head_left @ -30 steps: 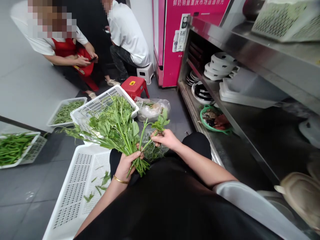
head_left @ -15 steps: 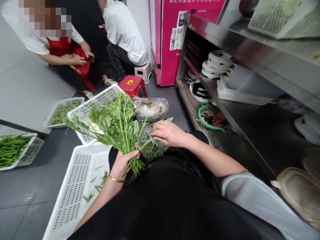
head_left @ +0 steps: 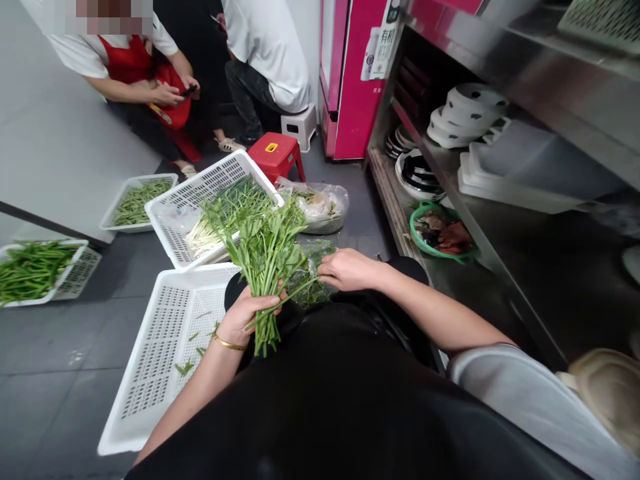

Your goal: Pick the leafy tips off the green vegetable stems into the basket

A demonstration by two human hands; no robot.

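Bunch of leafy green stems (head_left: 263, 257) sits in the left hand (head_left: 247, 317), fist closed round the lower stalks, cut ends poking out below, over the lap. Right hand (head_left: 347, 269) is palm-down just right of the bunch, fingers curled onto a clear bag of greens (head_left: 313, 283) resting on the knee; one thin stem runs from the fist toward it. Cannot tell if the right fingers actually pinch that stem.

Change from a second ago: right hand then held up a single leafy sprig; now that sprig is gone from sight and the hand has dropped onto the bag. Bunch also reads tighter and more upright. Judgement: one picked piece seems dealt with, sorting cycle repeating.

Near left, white perforated tray (head_left: 165, 353) on the floor with a few stray leaves. Farther left, a second tray (head_left: 177, 230) with long greens, two smaller trays of green beans (head_left: 33, 270). Far side: red stool (head_left: 275, 153), two people crouched, one with a phone. Right: steel shelf (head_left: 500, 220) with plates, green basket (head_left: 440, 233).
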